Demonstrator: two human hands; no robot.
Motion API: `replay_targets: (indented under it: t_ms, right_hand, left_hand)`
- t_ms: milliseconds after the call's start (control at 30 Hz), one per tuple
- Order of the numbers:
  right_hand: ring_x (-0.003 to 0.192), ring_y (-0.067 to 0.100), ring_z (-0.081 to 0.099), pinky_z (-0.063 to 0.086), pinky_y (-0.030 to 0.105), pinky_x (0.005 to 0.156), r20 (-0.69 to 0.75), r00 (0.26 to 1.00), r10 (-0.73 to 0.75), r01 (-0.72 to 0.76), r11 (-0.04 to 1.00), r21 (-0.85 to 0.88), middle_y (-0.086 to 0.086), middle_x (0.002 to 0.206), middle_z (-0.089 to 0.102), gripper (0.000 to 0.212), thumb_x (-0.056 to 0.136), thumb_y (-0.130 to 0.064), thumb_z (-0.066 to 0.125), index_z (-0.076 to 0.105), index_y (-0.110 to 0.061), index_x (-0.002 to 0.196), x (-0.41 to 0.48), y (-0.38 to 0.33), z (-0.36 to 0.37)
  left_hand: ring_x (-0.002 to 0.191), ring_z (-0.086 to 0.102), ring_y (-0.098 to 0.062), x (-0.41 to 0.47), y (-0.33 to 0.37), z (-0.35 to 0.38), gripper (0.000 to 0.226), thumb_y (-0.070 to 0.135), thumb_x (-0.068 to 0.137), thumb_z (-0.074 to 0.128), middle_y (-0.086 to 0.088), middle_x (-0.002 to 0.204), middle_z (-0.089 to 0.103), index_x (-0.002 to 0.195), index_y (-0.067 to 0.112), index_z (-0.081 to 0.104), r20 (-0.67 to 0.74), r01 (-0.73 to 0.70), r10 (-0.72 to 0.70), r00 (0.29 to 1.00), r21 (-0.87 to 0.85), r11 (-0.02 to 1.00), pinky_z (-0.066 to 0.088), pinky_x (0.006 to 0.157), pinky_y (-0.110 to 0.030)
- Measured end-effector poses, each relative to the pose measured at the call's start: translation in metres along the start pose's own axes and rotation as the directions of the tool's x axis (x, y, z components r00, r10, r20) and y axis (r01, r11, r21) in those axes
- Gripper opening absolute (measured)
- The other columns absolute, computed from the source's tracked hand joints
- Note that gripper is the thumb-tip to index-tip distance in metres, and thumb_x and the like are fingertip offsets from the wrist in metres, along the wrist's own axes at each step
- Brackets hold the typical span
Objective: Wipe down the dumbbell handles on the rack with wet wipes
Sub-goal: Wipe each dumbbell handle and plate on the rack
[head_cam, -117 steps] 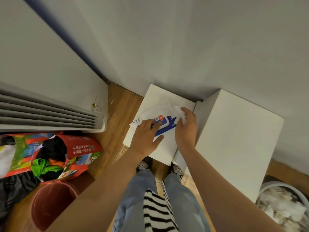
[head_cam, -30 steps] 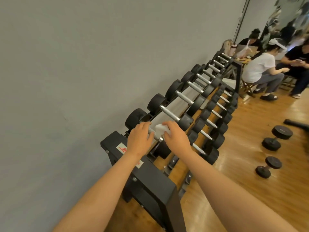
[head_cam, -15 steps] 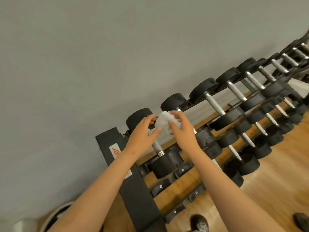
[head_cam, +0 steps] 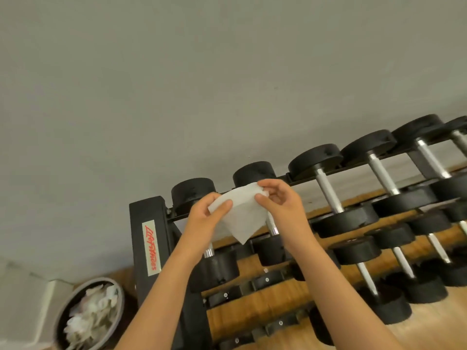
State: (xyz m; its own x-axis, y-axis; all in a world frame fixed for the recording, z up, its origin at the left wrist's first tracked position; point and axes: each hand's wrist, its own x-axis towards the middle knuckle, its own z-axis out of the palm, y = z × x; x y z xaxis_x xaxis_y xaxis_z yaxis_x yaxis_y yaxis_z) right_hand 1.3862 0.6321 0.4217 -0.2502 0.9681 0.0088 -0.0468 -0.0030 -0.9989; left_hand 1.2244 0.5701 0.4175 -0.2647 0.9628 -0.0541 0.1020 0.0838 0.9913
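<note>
Both hands — left hand (head_cam: 206, 218) and right hand (head_cam: 280, 203) — are pinching a white wet wipe (head_cam: 240, 215) between thumb and fingers. The wipe is hanging above the end dumbbells on the rack (head_cam: 147, 238).

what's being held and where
A white wet wipe, pinched by both: left hand at its left edge, right hand at its top right corner.

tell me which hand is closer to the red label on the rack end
Left. The left hand pinches the wet wipe just right of and above the label; the right hand pinches the wipe's other edge, farther right.
</note>
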Motion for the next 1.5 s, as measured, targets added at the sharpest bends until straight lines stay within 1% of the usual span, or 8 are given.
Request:
replay_targets:
  t_ms: [233, 400, 567, 733, 933, 1267, 1400, 1500]
  right_hand:
    - [0.101, 0.007, 0.060, 0.053, 0.021, 0.076, 0.067, 0.997, 0.044, -0.045, 0.999, 0.005, -0.011, 0.108, 0.060, 0.017, 0.094, -0.008, 0.058, 0.060, -0.021, 0.104, 0.008, 0.004, 0.018]
    - [0.085, -0.011, 0.058, 0.045, 0.005, 0.069, 0.049, 0.998, -0.049, 0.053, 0.994, -0.095, -0.015, 0.100, 0.061, 0.017, 0.098, -0.007, 0.050, 0.060, -0.016, 0.108, 0.015, -0.002, 0.034]
    - [0.086, 0.007, 0.064, 0.051, 0.013, 0.073, 0.106, 0.992, -0.062, 0.075, 0.991, -0.115, 0.004, 0.095, 0.066, 0.022, 0.096, -0.005, 0.054, 0.061, -0.023, 0.108, 0.026, -0.008, 0.056]
    - [0.081, 0.012, 0.066, 0.054, 0.020, 0.072, 0.122, 0.991, -0.050, 0.062, 0.993, -0.096, 0.003, 0.088, 0.068, 0.025, 0.095, -0.006, 0.056, 0.059, -0.025, 0.111, 0.036, -0.008, 0.071]
    - [0.079, 0.004, 0.066, 0.052, 0.015, 0.071, 0.138, 0.990, -0.041, 0.061, 0.988, -0.140, -0.003, 0.083, 0.068, 0.022, 0.094, -0.003, 0.058, 0.063, -0.022, 0.103, 0.052, -0.005, 0.076]
    - [0.074, -0.005, 0.057, 0.046, 0.008, 0.066, 0.205, 0.974, -0.092, 0.141, 0.960, -0.240, -0.003, 0.092, 0.063, 0.024, 0.099, -0.008, 0.050, 0.061, -0.029, 0.096, 0.079, -0.014, 0.044]
    - [0.082, 0.010, 0.059, 0.049, 0.017, 0.068, 0.262, 0.962, -0.074, 0.140, 0.960, -0.242, 0.000, 0.092, 0.061, 0.017, 0.096, -0.016, 0.057, 0.059, -0.032, 0.102, 0.082, -0.015, 0.033]
    - [0.089, 0.009, 0.058, 0.050, 0.022, 0.079, 0.360, 0.933, -0.023, 0.151, 0.932, -0.331, -0.001, 0.096, 0.058, 0.032, 0.086, -0.023, 0.072, 0.056, -0.036, 0.110, 0.082, -0.013, 0.030]
  left_hand:
    - [0.105, 0.061, -0.022, 0.003, -0.003, -0.008, 0.012, 0.028, 0.097, 0.058, 0.000, 0.102, 0.064, 0.103, 0.019, 0.064, -0.148, 0.035, -0.075, 0.986, -0.253, 0.967, 0.051, 0.081, -0.030]
    - [0.099, 0.065, -0.011, 0.013, -0.002, -0.031, 0.067, 0.023, 0.074, 0.079, 0.003, 0.114, 0.064, 0.133, 0.029, 0.048, -0.007, -0.008, 0.007, 1.000, -0.103, 0.995, 0.057, 0.080, -0.026]
    - [0.090, 0.065, -0.013, 0.031, 0.000, -0.043, 0.036, 0.016, 0.079, 0.080, 0.008, 0.110, 0.066, 0.111, 0.024, 0.065, 0.075, -0.114, 0.108, 0.991, 0.087, 0.990, 0.055, 0.079, -0.027]
    - [0.088, 0.067, -0.010, 0.036, -0.002, -0.043, 0.030, 0.012, 0.081, 0.078, 0.007, 0.098, 0.070, 0.105, 0.026, 0.066, -0.016, -0.135, 0.134, 0.991, -0.038, 0.990, 0.054, 0.079, -0.023]
    - [0.091, 0.067, -0.009, 0.046, -0.014, -0.045, 0.012, 0.014, 0.093, 0.065, 0.003, 0.095, 0.072, 0.103, 0.013, 0.071, -0.181, -0.148, 0.159, 0.970, 0.073, 0.986, 0.054, 0.085, -0.024]
    - [0.080, 0.062, -0.003, 0.055, 0.003, -0.027, 0.017, 0.020, 0.099, 0.054, 0.011, 0.083, 0.068, 0.094, 0.020, 0.070, -0.334, -0.110, 0.169, 0.927, 0.189, 0.976, 0.051, 0.076, -0.023]
    - [0.068, 0.053, 0.004, 0.053, 0.011, -0.027, 0.023, 0.017, 0.103, 0.045, 0.009, 0.075, 0.058, 0.087, 0.016, 0.060, -0.463, -0.107, 0.113, 0.879, 0.040, 0.993, 0.044, 0.064, -0.012]
    - [0.063, 0.048, 0.005, 0.053, 0.018, -0.020, 0.026, 0.020, 0.106, 0.036, 0.001, 0.078, 0.051, 0.086, 0.014, 0.052, -0.506, -0.067, 0.053, 0.861, -0.010, 0.998, 0.041, 0.058, -0.010]
